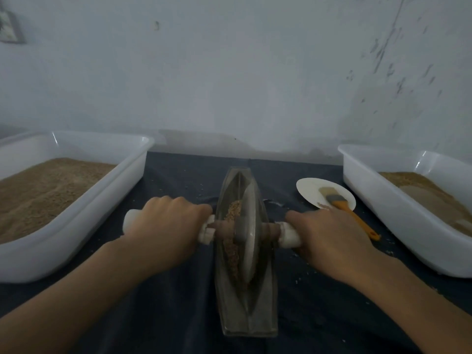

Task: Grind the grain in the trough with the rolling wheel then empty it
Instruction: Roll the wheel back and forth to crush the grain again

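Grinding is the step in hand: your left hand [168,223] and right hand [329,236] each clench an end of the wheel [246,226] axle, the disc standing in the trough [245,302] at frame centre, grain [233,241] beside it. Next, roll along the groove. Stay short of both trough ends; bins [122,190] flank you, a brush [342,203] lies at right.

White tub [120,180] left, white tub [370,190] right, brush [339,200] on plate [309,187]

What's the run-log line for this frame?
step: grinding | left hand: grips left handle | right hand: grips right handle | wheel: in trough, on grain | emptying: not yet done
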### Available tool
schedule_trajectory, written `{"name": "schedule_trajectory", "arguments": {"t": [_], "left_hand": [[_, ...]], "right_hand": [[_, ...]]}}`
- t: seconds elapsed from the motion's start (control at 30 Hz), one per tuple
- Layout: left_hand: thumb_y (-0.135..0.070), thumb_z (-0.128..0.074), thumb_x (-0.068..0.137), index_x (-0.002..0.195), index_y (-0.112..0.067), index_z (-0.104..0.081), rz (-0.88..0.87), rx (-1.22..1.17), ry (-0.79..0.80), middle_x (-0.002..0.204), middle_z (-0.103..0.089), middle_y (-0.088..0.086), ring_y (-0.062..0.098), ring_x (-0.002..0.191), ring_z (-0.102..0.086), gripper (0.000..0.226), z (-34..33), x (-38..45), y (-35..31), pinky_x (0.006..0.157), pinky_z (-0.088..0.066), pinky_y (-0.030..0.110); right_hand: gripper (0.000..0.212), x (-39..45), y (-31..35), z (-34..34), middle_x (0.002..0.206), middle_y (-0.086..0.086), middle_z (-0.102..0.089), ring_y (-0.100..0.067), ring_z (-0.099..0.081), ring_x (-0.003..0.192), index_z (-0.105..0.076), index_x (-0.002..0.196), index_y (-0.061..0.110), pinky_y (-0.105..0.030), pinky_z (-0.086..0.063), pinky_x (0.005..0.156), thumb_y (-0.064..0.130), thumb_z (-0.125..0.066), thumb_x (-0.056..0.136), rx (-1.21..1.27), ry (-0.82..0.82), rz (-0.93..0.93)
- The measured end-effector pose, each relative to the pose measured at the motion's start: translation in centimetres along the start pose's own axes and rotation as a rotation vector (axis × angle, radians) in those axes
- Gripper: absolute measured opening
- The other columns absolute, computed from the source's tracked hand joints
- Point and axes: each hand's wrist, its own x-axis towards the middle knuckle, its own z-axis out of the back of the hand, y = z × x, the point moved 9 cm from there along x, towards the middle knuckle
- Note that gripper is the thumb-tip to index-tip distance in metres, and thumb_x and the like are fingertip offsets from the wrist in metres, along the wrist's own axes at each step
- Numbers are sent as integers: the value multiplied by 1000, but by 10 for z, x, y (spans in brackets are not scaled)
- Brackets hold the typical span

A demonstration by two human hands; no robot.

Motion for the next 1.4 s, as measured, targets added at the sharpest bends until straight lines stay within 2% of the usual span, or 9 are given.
{"name": "schedule_trajectory", "arguments": {"t": [0.1, 0.23, 0.5, 0.63, 0.8, 0.9, 1.03, 1.17, 1.4], "left_hand": [[-44, -60, 79, 76, -38, -27, 20, 6, 11, 64, -37, -13, 3, 53, -29, 34, 0, -2, 3, 50, -21, 28], [-42, -60, 80, 79, -37, -33, 28, 5, -20, 63, -33, -12, 11, 57, -35, 28, -8, 25, 6, 56, -29, 31], [-46, -61, 80, 79, -32, -36, 72, -61, -74, 81, -59, -4, 25, 75, -58, 28, -16, 76, 21, 61, -33, 32], [-36, -59, 83, 82, -32, -32, 44, -1, -70, 88, -61, -5, 21, 74, -55, 28, -5, 57, 10, 61, -32, 33], [-41, -61, 78, 81, -38, -18, -19, 24, -64, 74, -46, -12, 15, 74, -55, 43, 15, 2, -7, 60, -27, 32], [-42, -63, 75, 77, -42, -12, -39, 13, -45, 64, -27, -14, 9, 62, -35, 51, 18, -13, -9, 57, -23, 31], [-41, -58, 81, 81, -37, -25, 45, -25, -4, 71, -40, -12, 13, 65, -42, 33, 5, 8, 1, 60, -29, 31], [-39, -58, 80, 83, -33, -33, 66, 11, -70, 84, -58, -7, 21, 77, -59, 26, -14, 48, 11, 61, -32, 32], [-52, -60, 79, 86, -30, -42, 65, -29, -136, 86, -63, -4, 24, 76, -60, 29, -21, 87, 27, 60, -31, 31]], "right_hand": [[36, 0, 2, 9, 58, 5, -55, -15, -53, 49, -46, 76, 31, -28, -34, 40, 34, -78, 61, -23, -58, 12], [27, 27, -12, -13, 73, 5, -59, -20, -57, 65, -38, 81, 32, -29, -27, 50, 38, -65, 79, -21, 34, -95], [16, 85, -38, -33, 85, -3, -63, -31, -60, 76, -44, 91, 25, -34, -37, 57, 26, -60, 85, -79, -14, -187], [16, 62, -28, -26, 87, 0, -63, -25, -60, 78, -44, 93, 27, -36, -47, 64, 33, -58, 87, 12, 49, -173], [34, -4, -5, -10, 79, 11, -58, -9, -57, 73, -34, 86, 42, -32, -47, 63, 42, -66, 77, 142, 168, -136], [49, -16, 1, 3, 71, 12, -54, -8, -53, 62, -26, 80, 43, -28, -38, 52, 43, -73, 66, 58, 125, -117], [27, 5, -4, -5, 86, 10, -59, -12, -58, 76, -42, 93, 37, -34, -49, 65, 41, -65, 79, 40, 146, -131], [22, 48, -22, -24, 86, 5, -61, -19, -59, 75, -44, 94, 30, -36, -49, 63, 37, -62, 84, -11, 89, -173], [24, 92, -39, -28, 90, 1, -62, -27, -62, 79, -48, 96, 25, -36, -49, 60, 29, -66, 81, -116, -15, -213]]}}
